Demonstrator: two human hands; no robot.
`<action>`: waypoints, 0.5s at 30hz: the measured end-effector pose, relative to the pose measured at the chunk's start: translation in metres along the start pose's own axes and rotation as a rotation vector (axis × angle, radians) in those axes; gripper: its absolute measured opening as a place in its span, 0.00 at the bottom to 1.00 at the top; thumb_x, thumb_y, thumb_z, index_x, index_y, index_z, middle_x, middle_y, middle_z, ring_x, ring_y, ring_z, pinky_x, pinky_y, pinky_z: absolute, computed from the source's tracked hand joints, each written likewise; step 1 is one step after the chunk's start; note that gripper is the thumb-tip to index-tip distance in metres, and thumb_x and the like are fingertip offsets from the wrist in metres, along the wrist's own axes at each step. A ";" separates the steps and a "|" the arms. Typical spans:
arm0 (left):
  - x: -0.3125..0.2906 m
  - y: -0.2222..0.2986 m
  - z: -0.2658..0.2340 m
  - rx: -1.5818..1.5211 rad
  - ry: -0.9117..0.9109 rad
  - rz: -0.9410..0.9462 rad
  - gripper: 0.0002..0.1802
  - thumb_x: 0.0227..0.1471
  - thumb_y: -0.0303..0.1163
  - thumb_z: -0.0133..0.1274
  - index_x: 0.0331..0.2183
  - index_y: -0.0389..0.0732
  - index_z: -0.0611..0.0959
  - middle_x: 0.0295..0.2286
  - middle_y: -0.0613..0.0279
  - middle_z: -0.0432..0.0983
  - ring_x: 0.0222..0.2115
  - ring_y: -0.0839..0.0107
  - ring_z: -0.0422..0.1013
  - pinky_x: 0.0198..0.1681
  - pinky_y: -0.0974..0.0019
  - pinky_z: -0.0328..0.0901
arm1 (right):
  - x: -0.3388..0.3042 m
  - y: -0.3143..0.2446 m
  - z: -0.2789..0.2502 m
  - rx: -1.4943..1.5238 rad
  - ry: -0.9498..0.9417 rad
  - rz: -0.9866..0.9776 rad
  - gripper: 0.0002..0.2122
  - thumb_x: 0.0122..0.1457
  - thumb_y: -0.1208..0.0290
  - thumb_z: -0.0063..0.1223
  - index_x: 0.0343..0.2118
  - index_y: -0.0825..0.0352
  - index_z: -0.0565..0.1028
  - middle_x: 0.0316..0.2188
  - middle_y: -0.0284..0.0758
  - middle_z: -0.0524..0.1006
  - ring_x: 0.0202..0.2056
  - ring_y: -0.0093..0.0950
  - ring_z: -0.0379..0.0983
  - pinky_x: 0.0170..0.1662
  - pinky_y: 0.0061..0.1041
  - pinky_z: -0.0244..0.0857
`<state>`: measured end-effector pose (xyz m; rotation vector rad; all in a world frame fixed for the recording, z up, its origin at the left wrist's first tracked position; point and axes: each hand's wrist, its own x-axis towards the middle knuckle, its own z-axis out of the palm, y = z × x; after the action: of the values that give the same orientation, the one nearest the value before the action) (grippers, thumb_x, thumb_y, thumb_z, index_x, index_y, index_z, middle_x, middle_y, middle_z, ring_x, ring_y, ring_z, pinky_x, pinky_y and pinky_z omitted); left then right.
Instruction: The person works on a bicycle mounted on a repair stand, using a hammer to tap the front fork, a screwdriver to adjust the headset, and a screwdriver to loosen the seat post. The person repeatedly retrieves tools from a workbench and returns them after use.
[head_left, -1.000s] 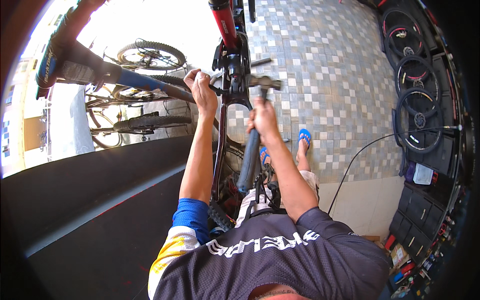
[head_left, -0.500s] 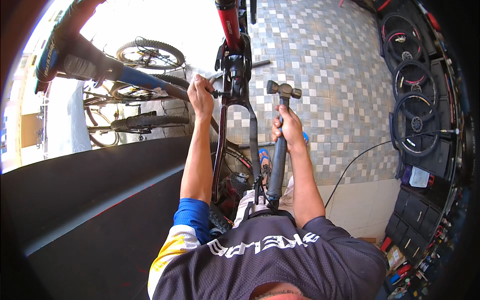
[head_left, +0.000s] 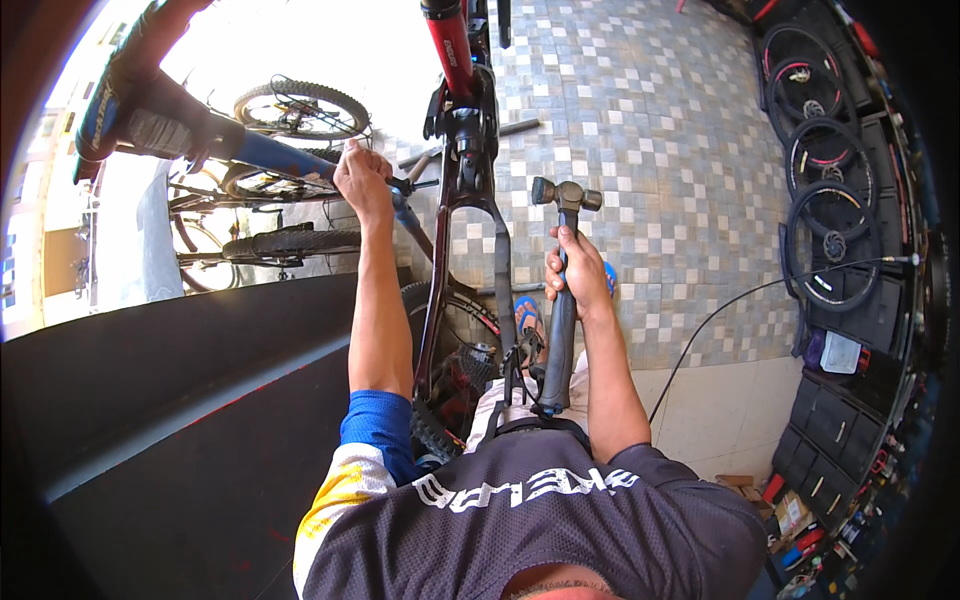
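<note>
In front of me stands a dark bicycle frame (head_left: pixel 433 300), a red tube (head_left: pixel 450 55) at its top and a black pivot area (head_left: pixel 468 150) below that. Just left of the pivot, my left hand (head_left: pixel 362 182) is closed on a small dark tool (head_left: pixel 402 186). Its thin shaft points right toward the frame, and a gap seems to lie between tip and frame. Its exact kind is unclear. My right hand (head_left: pixel 580 272) grips a hammer (head_left: pixel 565 330) by its long grey-black handle, head up, to the right of the frame. The hammer head touches nothing.
A blue and dark stand arm (head_left: pixel 270 155) reaches in from the upper left. Several bicycles (head_left: pixel 290 240) stand behind it. A black panel (head_left: pixel 200 400) fills the lower left. Wheels (head_left: pixel 832 245) hang along the right wall above black drawers (head_left: pixel 828 430); a cable (head_left: pixel 715 305) curves across.
My left hand has moved left, drawing the dark tool away from the frame's pivot, so more of its shaft shows. The hammer has dropped very slightly in my right hand.
</note>
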<state>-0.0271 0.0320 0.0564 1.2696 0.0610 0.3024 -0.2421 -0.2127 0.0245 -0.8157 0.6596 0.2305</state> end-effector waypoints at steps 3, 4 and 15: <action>-0.012 0.025 0.000 -0.150 0.045 -0.092 0.24 0.68 0.40 0.44 0.19 0.46 0.62 0.16 0.70 0.54 0.16 0.75 0.54 0.22 0.67 0.55 | -0.001 -0.002 -0.003 -0.007 -0.006 0.007 0.17 0.72 0.53 0.44 0.50 0.64 0.68 0.21 0.27 0.64 0.14 0.17 0.60 0.16 0.24 0.63; -0.017 0.032 0.000 -0.187 0.055 -0.142 0.24 0.66 0.43 0.44 0.19 0.47 0.62 0.17 0.68 0.54 0.17 0.72 0.54 0.24 0.64 0.56 | -0.002 -0.002 -0.007 0.008 -0.007 -0.001 0.16 0.72 0.56 0.45 0.49 0.64 0.68 0.21 0.29 0.66 0.14 0.20 0.63 0.17 0.27 0.64; -0.101 0.109 0.066 -0.497 -0.066 -0.278 0.21 0.66 0.40 0.42 0.21 0.48 0.61 0.17 0.70 0.51 0.19 0.73 0.50 0.27 0.64 0.52 | -0.063 -0.015 -0.091 -0.172 0.174 -0.033 0.15 0.72 0.57 0.45 0.49 0.65 0.69 0.21 0.29 0.66 0.14 0.20 0.63 0.16 0.27 0.63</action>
<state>-0.1311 -0.0268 0.1675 0.7639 0.0988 0.0281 -0.3258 -0.2868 0.0274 -1.0192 0.7970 0.1893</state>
